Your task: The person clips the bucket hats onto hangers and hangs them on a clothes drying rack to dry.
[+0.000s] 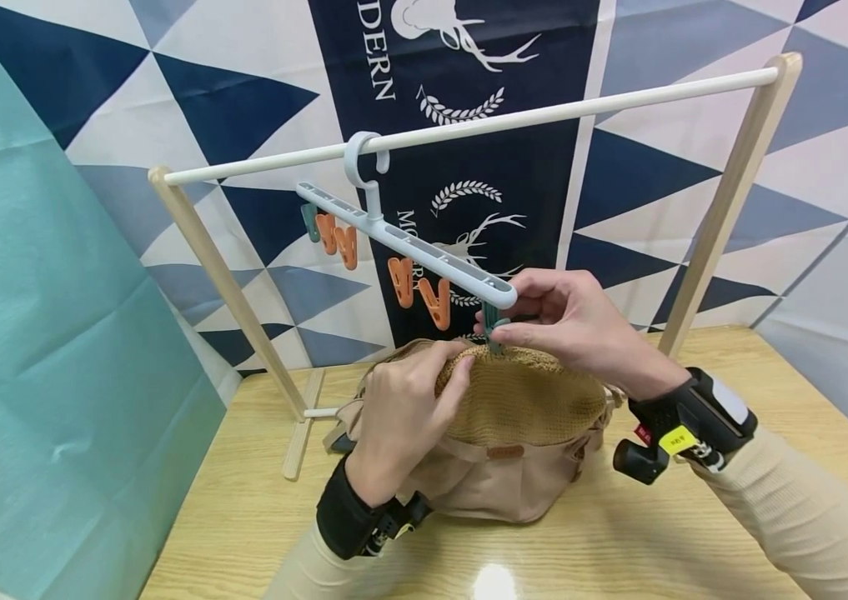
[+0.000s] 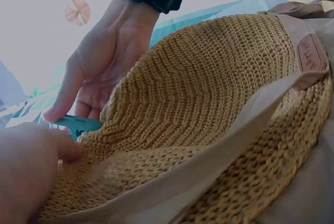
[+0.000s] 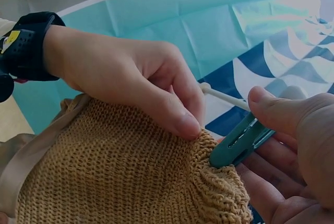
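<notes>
My left hand (image 1: 404, 408) pinches the edge of a tan woven sun hat (image 1: 521, 400), which has a beige fabric band and a small brown label (image 2: 311, 52). Between the thumb and fingers of my right hand (image 1: 581, 321) is a teal clothespin (image 3: 242, 140). The tip of that clothespin bites onto the hat's edge, right beside my left thumb. It sits under the near end of a pale blue clip hanger (image 1: 431, 254). Beige cloth (image 1: 469, 483) spreads under the woven part, down to the table.
The hanger hooks over the white rail of a wooden-legged rack (image 1: 544, 118). Several orange clothespins (image 1: 401, 282) and another teal one (image 1: 310, 222) dangle from it. Behind stands a patterned cloth backdrop (image 1: 641, 187). The rack stands on a wooden table (image 1: 694, 500).
</notes>
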A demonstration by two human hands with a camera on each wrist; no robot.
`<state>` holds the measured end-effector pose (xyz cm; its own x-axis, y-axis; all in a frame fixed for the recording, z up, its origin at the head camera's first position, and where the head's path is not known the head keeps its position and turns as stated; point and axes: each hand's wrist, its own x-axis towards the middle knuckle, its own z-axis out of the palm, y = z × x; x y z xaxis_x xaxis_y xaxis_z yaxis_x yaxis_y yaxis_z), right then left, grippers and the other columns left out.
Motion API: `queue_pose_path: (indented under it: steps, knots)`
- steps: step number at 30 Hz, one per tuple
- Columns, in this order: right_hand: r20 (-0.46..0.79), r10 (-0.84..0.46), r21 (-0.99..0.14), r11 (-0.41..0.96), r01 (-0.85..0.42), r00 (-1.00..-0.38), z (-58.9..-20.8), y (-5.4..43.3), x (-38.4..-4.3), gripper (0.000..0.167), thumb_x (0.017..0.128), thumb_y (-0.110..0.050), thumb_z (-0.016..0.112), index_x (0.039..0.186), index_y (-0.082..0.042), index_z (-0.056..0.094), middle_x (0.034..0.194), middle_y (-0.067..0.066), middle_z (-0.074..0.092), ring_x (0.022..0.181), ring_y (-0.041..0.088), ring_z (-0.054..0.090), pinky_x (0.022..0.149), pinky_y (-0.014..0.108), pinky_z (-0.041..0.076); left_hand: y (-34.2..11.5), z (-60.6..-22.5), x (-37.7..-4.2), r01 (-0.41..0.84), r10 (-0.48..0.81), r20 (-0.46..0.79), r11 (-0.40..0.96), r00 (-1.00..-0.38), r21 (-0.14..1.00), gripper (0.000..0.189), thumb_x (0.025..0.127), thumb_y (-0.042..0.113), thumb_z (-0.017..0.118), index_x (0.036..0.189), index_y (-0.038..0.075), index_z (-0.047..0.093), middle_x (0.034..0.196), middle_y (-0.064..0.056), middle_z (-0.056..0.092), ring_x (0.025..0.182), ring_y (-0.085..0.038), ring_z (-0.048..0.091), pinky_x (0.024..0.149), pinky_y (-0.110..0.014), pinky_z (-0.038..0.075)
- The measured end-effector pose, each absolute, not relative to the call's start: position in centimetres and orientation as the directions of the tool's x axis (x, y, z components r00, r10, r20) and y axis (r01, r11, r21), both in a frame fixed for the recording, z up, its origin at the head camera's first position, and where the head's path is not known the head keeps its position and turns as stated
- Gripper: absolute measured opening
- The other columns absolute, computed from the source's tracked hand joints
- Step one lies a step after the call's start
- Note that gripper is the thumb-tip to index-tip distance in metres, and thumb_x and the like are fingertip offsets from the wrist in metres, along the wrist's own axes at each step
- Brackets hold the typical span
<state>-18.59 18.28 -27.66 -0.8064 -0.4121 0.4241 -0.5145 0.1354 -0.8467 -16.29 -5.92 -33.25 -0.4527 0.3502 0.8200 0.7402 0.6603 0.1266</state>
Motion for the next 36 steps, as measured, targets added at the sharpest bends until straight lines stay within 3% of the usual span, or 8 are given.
queue_pose_path:
  steps: [6, 17, 23, 28, 36]
  knots:
    - [0.426, -0.418, -0.851, 0.116, -0.512, -0.802, -27.7, 18.3, -18.7, 0.023, 0.098, 0.002, 0.083, 0.120, 0.002, 0.075, 0.109, 0.001, 0.087, 0.100, 0.015, 0.086, 0.090, 0.028, 0.068, -5.7, -33.5, -16.5, 0.755, 0.347, 0.835, 0.645, -0.427, 0.118, 0.008, 0.108, 0.013, 0.074, 0.109, 0.007, 0.079, 0.085, -0.003, 0.083, 0.057, -0.009, 0.065, 0.052, -0.024, 0.046]
    - [0.422, -0.400, -0.845, 0.149, -0.513, -0.813, -27.5, 18.0, -18.7, 0.017, 0.099, 0.000, 0.083, 0.115, 0.000, 0.076, 0.108, 0.001, 0.086, 0.098, 0.014, 0.085, 0.087, 0.027, 0.068, -5.9, -33.6, -16.7, 0.773, 0.355, 0.845, 0.627, -0.400, 0.103, 0.007, 0.107, 0.012, 0.074, 0.110, 0.007, 0.079, 0.086, -0.003, 0.084, 0.056, -0.008, 0.066, 0.051, -0.023, 0.047]
    - [0.414, -0.397, -0.851, 0.151, -0.503, -0.819, -27.3, 17.7, -18.9, 0.008, 0.101, -0.002, 0.082, 0.107, -0.001, 0.076, 0.106, -0.001, 0.087, 0.096, 0.014, 0.085, 0.087, 0.028, 0.068, -6.1, -33.6, -16.8, 0.765, 0.363, 0.830, 0.634, -0.423, 0.113, 0.008, 0.108, 0.013, 0.073, 0.107, 0.008, 0.079, 0.078, -0.001, 0.080, 0.051, -0.006, 0.057, 0.050, -0.021, 0.039]
    - [0.425, -0.401, -0.867, 0.076, -0.492, -0.812, -27.4, 17.4, -19.2, 0.003, 0.102, 0.001, 0.079, 0.102, 0.000, 0.076, 0.105, 0.001, 0.087, 0.098, 0.015, 0.087, 0.088, 0.029, 0.068, -6.0, -33.8, -16.9, 0.757, 0.367, 0.814, 0.640, -0.450, 0.131, 0.008, 0.107, 0.013, 0.073, 0.106, 0.009, 0.079, 0.071, 0.000, 0.074, 0.050, -0.005, 0.051, 0.050, -0.019, 0.033]
    - [0.431, -0.367, -0.885, 0.006, -0.466, -0.824, -27.6, 16.7, -19.3, 0.013, 0.103, 0.004, 0.076, 0.093, -0.004, 0.075, 0.108, 0.002, 0.087, 0.099, 0.015, 0.087, 0.086, 0.028, 0.068, -6.0, -34.0, -17.0, 0.758, 0.363, 0.809, 0.635, -0.462, 0.147, 0.008, 0.107, 0.012, 0.072, 0.104, 0.008, 0.078, 0.064, 0.001, 0.066, 0.049, -0.005, 0.047, 0.051, -0.018, 0.030]
